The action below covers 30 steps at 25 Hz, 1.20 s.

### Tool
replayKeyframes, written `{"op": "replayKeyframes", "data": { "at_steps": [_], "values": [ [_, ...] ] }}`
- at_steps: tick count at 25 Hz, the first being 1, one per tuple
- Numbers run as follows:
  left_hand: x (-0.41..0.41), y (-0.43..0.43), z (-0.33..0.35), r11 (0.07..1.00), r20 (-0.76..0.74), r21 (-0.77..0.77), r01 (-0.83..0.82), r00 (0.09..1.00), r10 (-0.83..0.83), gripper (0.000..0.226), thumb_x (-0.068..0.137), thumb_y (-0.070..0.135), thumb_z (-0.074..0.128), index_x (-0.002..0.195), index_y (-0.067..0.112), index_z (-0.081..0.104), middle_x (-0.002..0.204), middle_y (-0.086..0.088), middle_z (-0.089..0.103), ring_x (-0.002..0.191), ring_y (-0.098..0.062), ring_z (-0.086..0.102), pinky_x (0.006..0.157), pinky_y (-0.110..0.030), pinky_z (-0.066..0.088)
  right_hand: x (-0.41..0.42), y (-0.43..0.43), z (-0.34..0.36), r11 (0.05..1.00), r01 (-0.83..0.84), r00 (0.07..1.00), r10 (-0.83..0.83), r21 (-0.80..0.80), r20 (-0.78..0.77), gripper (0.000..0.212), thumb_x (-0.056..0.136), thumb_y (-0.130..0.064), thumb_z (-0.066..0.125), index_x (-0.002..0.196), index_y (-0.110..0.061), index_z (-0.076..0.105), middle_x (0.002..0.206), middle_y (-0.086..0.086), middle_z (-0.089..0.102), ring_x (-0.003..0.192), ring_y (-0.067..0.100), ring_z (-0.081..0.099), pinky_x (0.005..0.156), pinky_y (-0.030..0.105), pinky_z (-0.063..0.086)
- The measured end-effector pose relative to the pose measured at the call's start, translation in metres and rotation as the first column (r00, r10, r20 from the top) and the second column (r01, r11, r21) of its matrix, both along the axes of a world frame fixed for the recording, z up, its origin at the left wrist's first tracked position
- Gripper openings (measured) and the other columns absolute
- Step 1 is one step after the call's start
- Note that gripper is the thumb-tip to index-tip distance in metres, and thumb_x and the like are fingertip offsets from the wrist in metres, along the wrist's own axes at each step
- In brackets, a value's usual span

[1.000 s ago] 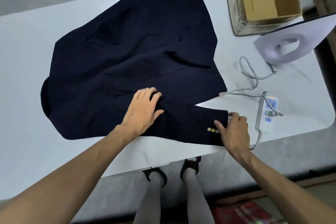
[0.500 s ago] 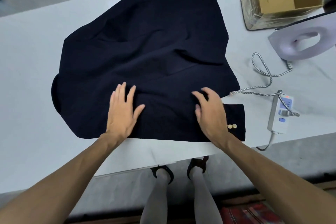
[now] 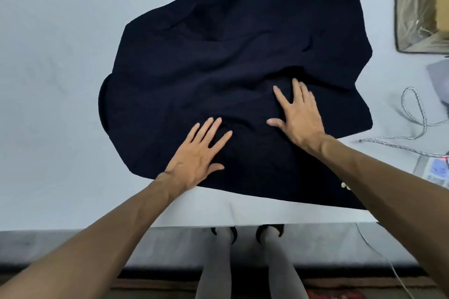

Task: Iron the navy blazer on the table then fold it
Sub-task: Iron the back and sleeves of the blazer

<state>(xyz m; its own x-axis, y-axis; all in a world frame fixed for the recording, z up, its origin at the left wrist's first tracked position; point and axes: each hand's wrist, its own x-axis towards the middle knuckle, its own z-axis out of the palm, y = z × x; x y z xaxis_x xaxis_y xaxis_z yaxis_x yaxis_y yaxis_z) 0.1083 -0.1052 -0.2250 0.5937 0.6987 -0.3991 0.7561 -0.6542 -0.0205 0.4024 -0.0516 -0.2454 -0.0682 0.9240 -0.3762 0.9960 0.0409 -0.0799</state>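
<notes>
Pressing down with the left hand (image 3: 196, 158), palm flat, fingers straight and fanned, on the near part of the navy blazer (image 3: 194, 68); gripping nothing. Doing likewise with the right hand (image 3: 301, 116), a little farther in and to the right, fingers straight and slightly spread over a ridge of creased cloth, again with nothing pinched. Blazer-wise: spread out and rumpled across the middle of the white table (image 3: 48, 80), near hem close to the front edge, far end cut off at the top of view. Showing gold cuff buttons (image 3: 345, 185) just beside the right forearm, partly hidden by it. Off to the right, apart from the cloth: a looped braided cord (image 3: 379, 139), a white power strip (image 3: 437, 172) with a red light at the edge of view, a grey corner of what may be the iron (image 3: 440, 77), and a cardboard box (image 3: 408, 7) with a shiny film-covered wall at the far right.
</notes>
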Motion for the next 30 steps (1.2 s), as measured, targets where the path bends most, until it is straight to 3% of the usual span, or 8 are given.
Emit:
{"op": "replayKeyframes", "data": {
  "at_steps": [4,7,10,14,17,19,21,30],
  "values": [
    [0.004,-0.002,-0.005,0.997,-0.084,-0.071,-0.018,0.996,0.012,0.095,0.093,0.07,0.033,0.149,0.026,-0.031,0.155,-0.022,-0.031,0.149,-0.042,-0.014,0.121,-0.051,-0.003,-0.001,0.019,-0.001,0.991,0.064,0.997,-0.067,0.116,0.023,0.064,0.1,-0.044,0.043,0.155,-0.023,0.018,0.158,0.016,0.02,0.145,0.033,0.016,0.12,0.05,0.01],
    [0.015,0.004,0.009,0.993,0.072,-0.102,-0.061,0.995,0.068,0.081,0.093,0.067,0.034,0.157,0.033,-0.002,0.162,-0.026,-0.003,0.15,-0.044,0.0,0.122,-0.052,0.006,-0.019,-0.015,0.015,0.953,-0.042,0.968,0.113,0.3,-0.224,0.054,0.093,-0.029,0.06,0.142,-0.013,0.047,0.148,0.017,0.04,0.136,0.033,0.037,0.115,0.047,0.028],
    [0.047,0.013,0.025,0.984,0.012,-0.167,-0.063,0.998,0.066,0.064,0.098,0.062,0.019,0.155,0.035,0.019,0.164,-0.021,-0.001,0.151,-0.04,-0.003,0.123,-0.05,0.001,-0.006,-0.071,0.024,0.945,-0.273,0.942,0.301,0.18,-0.148,0.053,0.088,-0.03,0.069,0.137,-0.018,0.053,0.146,0.011,0.045,0.137,0.03,0.04,0.115,0.044,0.028],
    [0.112,0.024,0.046,0.977,0.029,-0.171,-0.125,0.991,0.132,0.062,0.101,0.055,0.034,0.151,0.02,0.028,0.164,-0.016,0.002,0.152,-0.03,0.006,0.125,-0.043,0.003,0.052,-0.075,0.071,0.908,0.29,0.894,-0.145,0.301,-0.423,0.024,0.088,-0.018,0.068,0.111,-0.014,0.066,0.125,0.005,0.055,0.117,0.019,0.049,0.103,0.028,0.036],
    [0.172,0.023,0.054,0.963,0.004,-0.238,-0.123,0.992,0.128,0.08,0.099,0.057,0.042,0.158,0.021,0.002,0.164,-0.019,-0.006,0.152,-0.036,0.002,0.124,-0.047,0.006,0.136,-0.063,0.122,0.43,0.871,0.464,-0.557,0.24,-0.689,0.015,0.082,-0.013,0.067,0.093,-0.015,0.056,0.103,0.003,0.052,0.09,0.013,0.047,0.086,0.028,0.041],
    [0.205,0.025,0.051,0.939,-0.079,-0.297,-0.175,0.984,0.159,0.091,0.096,0.059,0.046,0.157,0.023,-0.012,0.162,-0.022,-0.014,0.15,-0.044,-0.004,0.122,-0.054,0.007,0.196,-0.054,0.136,0.023,0.997,0.071,-0.65,0.073,-0.757,0.03,0.077,-0.014,0.07,0.098,-0.015,0.048,0.106,0.004,0.046,0.086,0.017,0.046,0.083,0.032,0.043],
    [0.226,0.027,0.042,0.903,-0.179,-0.342,-0.261,0.961,0.21,0.102,0.093,0.061,0.051,0.154,0.023,-0.021,0.159,-0.025,-0.022,0.147,-0.051,-0.009,0.121,-0.059,0.006,0.243,-0.044,0.134,-0.158,0.98,-0.196,-0.654,-0.121,-0.731,0.052,0.075,-0.02,0.076,0.115,-0.016,0.044,0.121,0.003,0.04,0.092,0.018,0.046,0.082,0.027,0.039],
    [0.251,0.023,0.017,0.935,-0.307,-0.234,-0.266,0.933,0.189,0.118,0.085,0.069,0.056,0.151,0.018,-0.028,0.155,-0.035,-0.021,0.144,-0.058,-0.003,0.119,-0.056,0.016,0.292,-0.019,0.094,0.135,0.99,0.081,-0.802,-0.047,-0.592,0.03,0.087,-0.032,0.064,0.105,-0.008,0.063,0.101,0.01,0.067,0.093,0.03,0.058,0.075,0.034,0.044]
  ]
}}
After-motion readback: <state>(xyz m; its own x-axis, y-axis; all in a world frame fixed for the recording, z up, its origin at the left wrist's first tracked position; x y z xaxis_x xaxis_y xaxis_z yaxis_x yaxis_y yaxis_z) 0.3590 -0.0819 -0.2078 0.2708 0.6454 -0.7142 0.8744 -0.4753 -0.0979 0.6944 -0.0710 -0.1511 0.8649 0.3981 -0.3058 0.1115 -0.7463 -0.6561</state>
